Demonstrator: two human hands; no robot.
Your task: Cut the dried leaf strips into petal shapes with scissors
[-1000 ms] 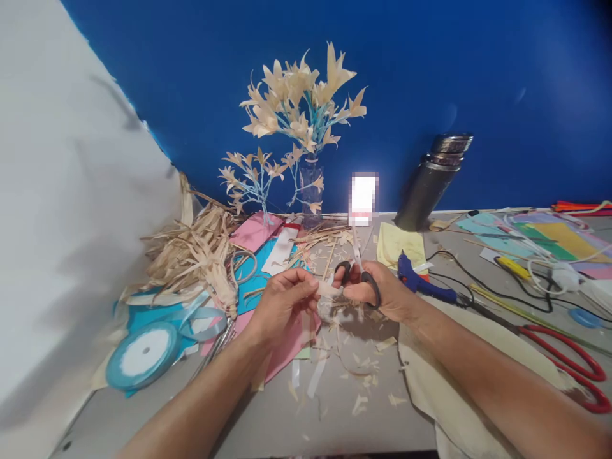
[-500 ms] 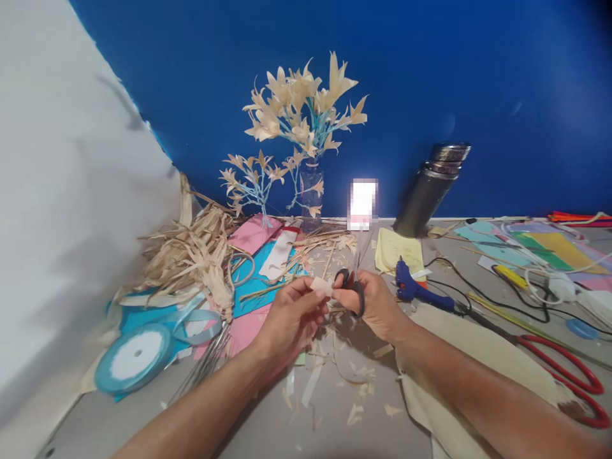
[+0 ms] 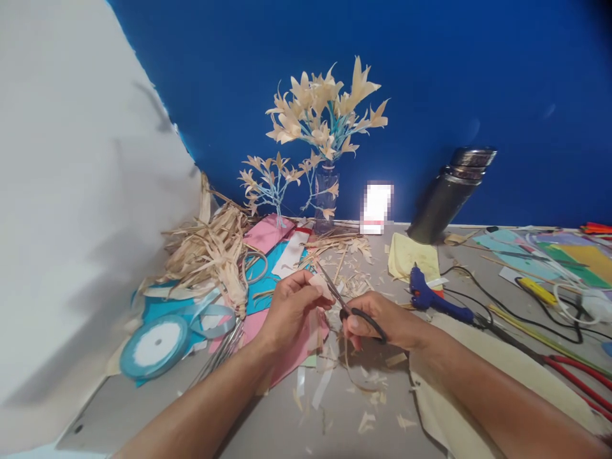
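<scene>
Left hand [image 3: 297, 298], frame centre: fingers pinching small pale flat piece [image 3: 320, 285]; right hand [image 3: 389, 319]: fingers around black-handled metal scissors [image 3: 339, 296] (blades beside piece). Apparently trimming; calls for steady pinch.

spool [image 3: 152, 350] left | scissors [image 3: 340, 297] middle | glue gun [image 3: 444, 307] right | flask [image 3: 445, 201] behind glue gun
</scene>
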